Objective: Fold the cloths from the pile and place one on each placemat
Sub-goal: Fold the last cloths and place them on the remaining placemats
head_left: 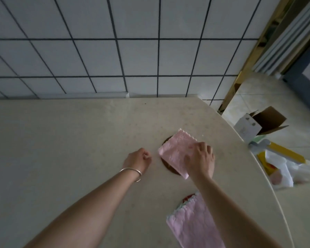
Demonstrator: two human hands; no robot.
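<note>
Your right hand (200, 158) presses flat on the folded cloth (175, 153) over the brown mat (166, 165), near the counter (70, 140) edge. Your left hand (138, 158) (loosely curled, holding nothing) rests just beside it on bare counter.

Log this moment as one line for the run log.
right hand pressing folded pink cloth on brown placemat | left hand loosely curled, holding nothing | second pink cloth nearer

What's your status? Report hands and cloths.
Right hand flat on folded pink cloth, laid over dark round placemat. Left hand loosely curled, holding nothing. Second pink cloth nearer, on another mat. Nothing in the way.
</note>
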